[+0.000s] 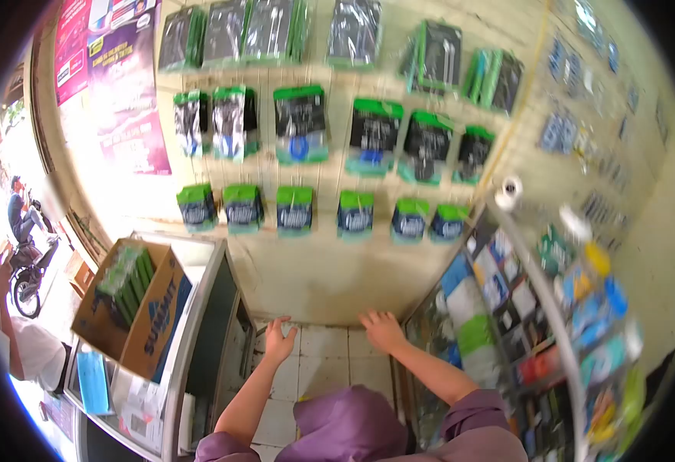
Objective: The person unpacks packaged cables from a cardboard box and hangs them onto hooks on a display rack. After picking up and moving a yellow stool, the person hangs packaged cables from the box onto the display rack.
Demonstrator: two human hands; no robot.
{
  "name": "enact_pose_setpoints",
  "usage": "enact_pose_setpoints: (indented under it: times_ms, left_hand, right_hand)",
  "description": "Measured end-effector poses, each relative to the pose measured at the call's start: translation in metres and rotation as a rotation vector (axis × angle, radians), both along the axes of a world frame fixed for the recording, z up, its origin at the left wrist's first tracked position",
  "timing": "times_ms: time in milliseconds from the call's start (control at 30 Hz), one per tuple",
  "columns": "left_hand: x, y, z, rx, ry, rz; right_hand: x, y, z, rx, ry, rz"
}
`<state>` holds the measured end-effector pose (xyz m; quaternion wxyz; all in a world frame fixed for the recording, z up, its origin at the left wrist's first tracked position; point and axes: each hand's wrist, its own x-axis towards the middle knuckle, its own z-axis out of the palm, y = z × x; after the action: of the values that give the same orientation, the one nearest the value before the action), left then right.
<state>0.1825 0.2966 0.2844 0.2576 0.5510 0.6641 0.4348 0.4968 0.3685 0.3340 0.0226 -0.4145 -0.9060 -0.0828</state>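
Observation:
My left hand (279,340) reaches forward over the tiled floor (318,354), fingers apart and nothing in it. To its right, my right hand (382,331) stretches toward the foot of the wall, also open and holding nothing. Neither hand is seen to grip anything. Ahead of both hands is the bare lower wall (322,281). Above that hang packets with green tops, such as a dark blue packet (294,211) in the bottom row and a black packet (300,123) in the row above.
On the left, a cardboard box (164,327) of green packs stands on a glass counter (218,266) beside a blue booklet (93,383). A packed glass display case (534,285) lines the right. At far left are a person in white (37,354) and another person by a motorcycle (26,281).

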Motion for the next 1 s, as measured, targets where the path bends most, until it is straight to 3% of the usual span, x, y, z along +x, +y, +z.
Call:
enact_pose_setpoints:
  times_ms: [67, 200, 267, 333, 467, 667, 867, 1000]
  left_hand:
    - [0.023, 0.058, 0.082, -0.003, 0.012, -0.008]
    - [0.064, 0.107, 0.133, 0.044, 0.072, -0.054]
    - [0.073, 0.087, 0.149, -0.031, 0.113, -0.034]
    - [0.056, 0.06, 0.174, -0.156, 0.105, -0.002]
    - [0.015, 0.003, 0.224, -0.4, 0.097, 0.175]
    - [-0.022, -0.067, 0.253, -0.486, 0.061, 0.357]
    - [-0.042, -0.118, 0.287, -0.564, 0.075, 0.45]
    - [-0.059, -0.149, 0.297, -0.437, 0.05, 0.444]
  right_hand:
    - [-0.01, 0.048, 0.054, -0.016, -0.068, 0.072]
    - [-0.027, 0.105, 0.118, -0.146, -0.056, 0.134]
    - [-0.026, 0.1, 0.137, -0.248, 0.044, 0.168]
    - [-0.015, 0.084, 0.161, -0.43, -0.047, 0.127]
    - [0.036, 0.037, 0.177, -0.484, -0.231, 0.178]
    - [0.04, -0.004, 0.231, -0.651, -0.373, 0.062]
    - [-0.002, -0.007, 0.244, -0.633, -0.314, 0.101]
    - [-0.038, 0.002, 0.245, -0.536, -0.213, 0.111]
